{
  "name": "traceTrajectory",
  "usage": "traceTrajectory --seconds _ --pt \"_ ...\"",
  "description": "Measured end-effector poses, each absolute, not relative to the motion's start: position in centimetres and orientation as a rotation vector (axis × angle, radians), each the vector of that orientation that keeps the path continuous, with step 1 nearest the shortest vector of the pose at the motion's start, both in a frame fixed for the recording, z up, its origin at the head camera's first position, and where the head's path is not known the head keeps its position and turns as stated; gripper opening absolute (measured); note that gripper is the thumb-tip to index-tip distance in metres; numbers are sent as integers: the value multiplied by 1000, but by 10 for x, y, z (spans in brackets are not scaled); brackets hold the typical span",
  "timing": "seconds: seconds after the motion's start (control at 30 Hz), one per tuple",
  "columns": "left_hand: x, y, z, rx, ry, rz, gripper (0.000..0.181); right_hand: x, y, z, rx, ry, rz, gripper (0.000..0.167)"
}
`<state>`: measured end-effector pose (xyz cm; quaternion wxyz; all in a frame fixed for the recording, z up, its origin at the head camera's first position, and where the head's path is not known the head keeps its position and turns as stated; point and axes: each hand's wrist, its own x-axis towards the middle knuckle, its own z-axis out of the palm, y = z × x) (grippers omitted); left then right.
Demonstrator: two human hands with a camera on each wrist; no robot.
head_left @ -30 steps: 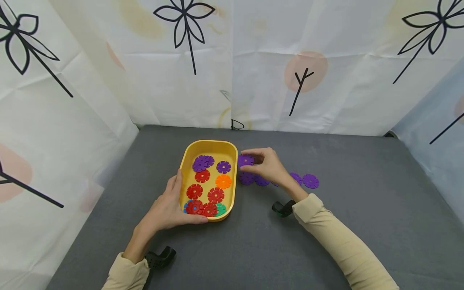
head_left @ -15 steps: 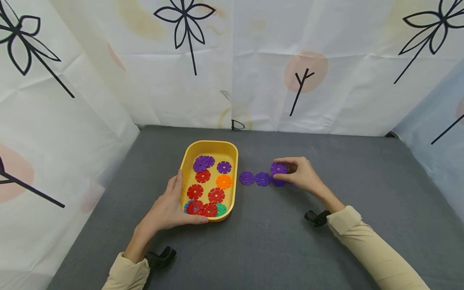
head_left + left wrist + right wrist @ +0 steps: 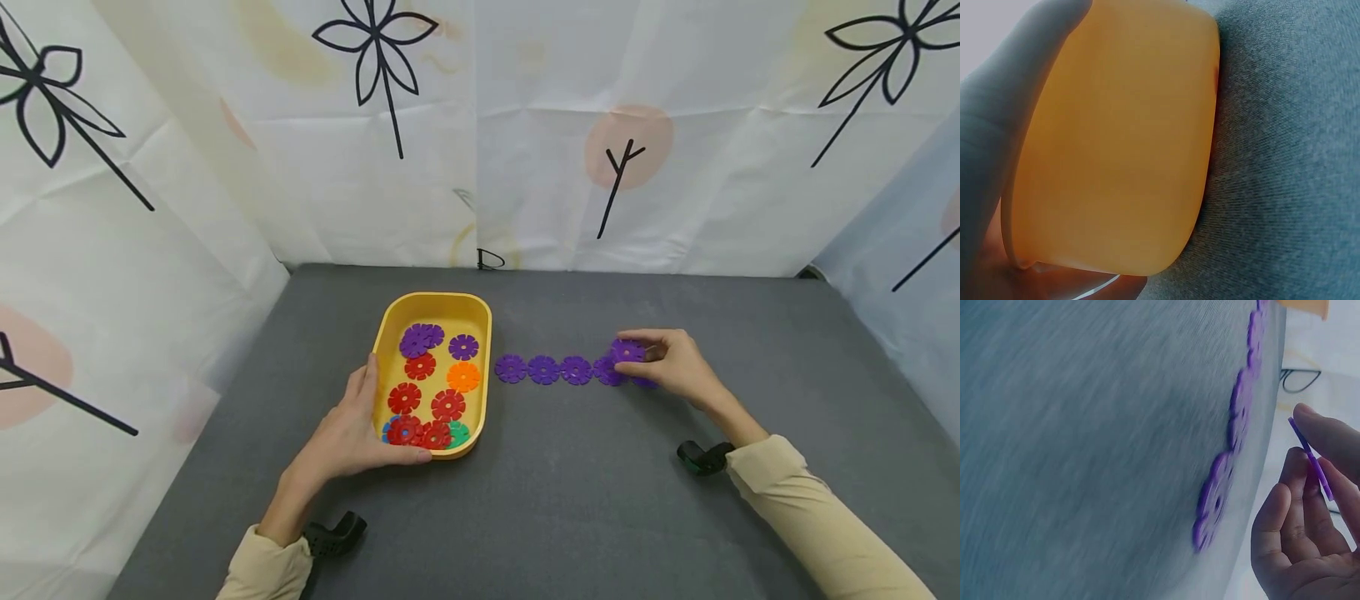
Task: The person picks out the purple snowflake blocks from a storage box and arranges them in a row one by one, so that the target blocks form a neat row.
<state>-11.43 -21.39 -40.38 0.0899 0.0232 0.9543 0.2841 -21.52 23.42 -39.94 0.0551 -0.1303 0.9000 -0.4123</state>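
On the grey counter [image 3: 525, 500], five purple discs [image 3: 543, 371] are lined leftward from beneath the right hand [image 3: 678, 364], where another disc [image 3: 627, 350] is pinched; one tray [image 3: 459, 313] is gripped by the spread left hand [image 3: 341, 437].

Beige long sleeves are worn, pretty plain stuff: the left sleeve [image 3: 266, 568] is partly cut off by the frame, while more of the right sleeve [image 3: 832, 521] can be seen, lightly creased, with a wide cuff [image 3: 768, 463] at its end. A chunky, curved black gadget is worn at each wrist; some green can be spotted on the right gadget [image 3: 703, 459], and tiny dots on the left gadget [image 3: 335, 534].
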Motion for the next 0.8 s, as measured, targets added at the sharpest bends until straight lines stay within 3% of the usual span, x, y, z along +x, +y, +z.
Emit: traceTrajectory --seconds 0.47,0.8 --pt "-114 -213 -406 49 2847 840 148 -211 288 -405 -222 2795 -1112 52" --pt "-115 -214 -407 51 2846 836 148 -209 297 -408 -196 2742 -984 62"
